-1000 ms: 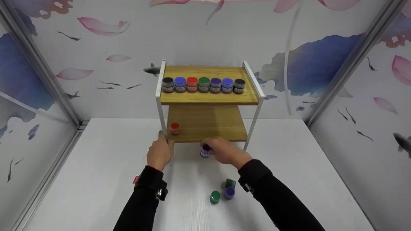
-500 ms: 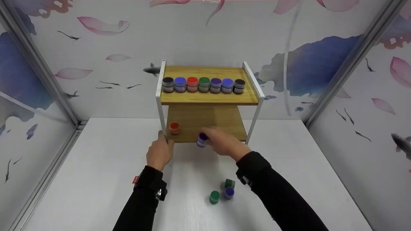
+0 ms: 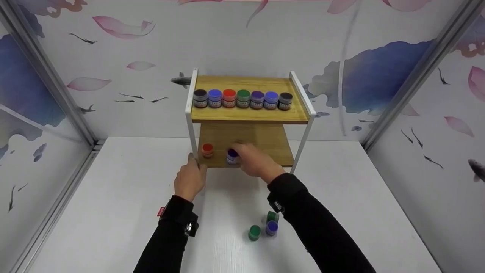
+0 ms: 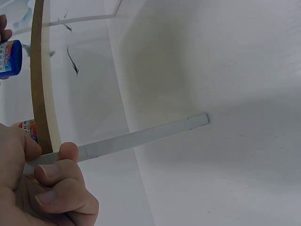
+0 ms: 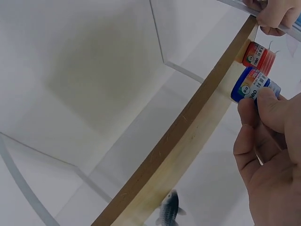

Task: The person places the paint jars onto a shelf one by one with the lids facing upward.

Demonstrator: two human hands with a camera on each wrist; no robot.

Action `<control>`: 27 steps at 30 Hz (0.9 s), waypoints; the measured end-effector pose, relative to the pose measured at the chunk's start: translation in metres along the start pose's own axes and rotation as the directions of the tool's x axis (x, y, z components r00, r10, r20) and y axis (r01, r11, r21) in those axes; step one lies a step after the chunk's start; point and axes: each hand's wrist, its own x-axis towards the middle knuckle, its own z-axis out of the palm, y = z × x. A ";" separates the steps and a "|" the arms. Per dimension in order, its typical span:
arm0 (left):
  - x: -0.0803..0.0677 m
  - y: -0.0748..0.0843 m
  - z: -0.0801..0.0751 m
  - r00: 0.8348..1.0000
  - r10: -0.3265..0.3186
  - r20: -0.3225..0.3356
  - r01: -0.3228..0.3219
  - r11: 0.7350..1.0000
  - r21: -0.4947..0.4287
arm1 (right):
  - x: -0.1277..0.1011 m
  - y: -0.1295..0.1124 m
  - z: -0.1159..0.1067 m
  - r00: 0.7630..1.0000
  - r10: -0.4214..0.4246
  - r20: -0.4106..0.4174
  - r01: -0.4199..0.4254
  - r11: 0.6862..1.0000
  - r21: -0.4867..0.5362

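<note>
A two-tier wooden rack [image 3: 248, 115] with a white frame stands at the back of the white table. My right hand [image 3: 239, 152] grips a blue-purple paint jar [image 3: 232, 156] over the lower shelf, just right of an orange-red jar [image 3: 207, 150]. In the right wrist view my fingers [image 5: 263, 113] wrap the blue jar [image 5: 250, 84], with the red jar [image 5: 259, 55] beside it. My left hand [image 3: 192, 171] grips the rack's front left leg [image 4: 141, 137]; in the left wrist view the blue jar [image 4: 9, 59] shows beyond the lower shelf's edge [image 4: 40, 75].
Several paint jars line the top shelf [image 3: 242, 99]. Three loose jars lie on the table near me: a green one [image 3: 254, 232], a purple one [image 3: 271, 227] and a dark green one [image 3: 272, 217]. Patterned walls close in the table on three sides.
My right hand has carried the blue-purple jar from the table in front of the rack up and left onto the lower shelf, close to the orange-red jar. My left hand has kept its hold.
</note>
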 end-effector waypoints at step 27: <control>0.000 0.000 -0.001 1.000 -0.013 -0.004 0.013 1.000 0.008 | 0.032 -0.012 0.024 0.995 0.017 -0.101 -0.027 0.994 -0.104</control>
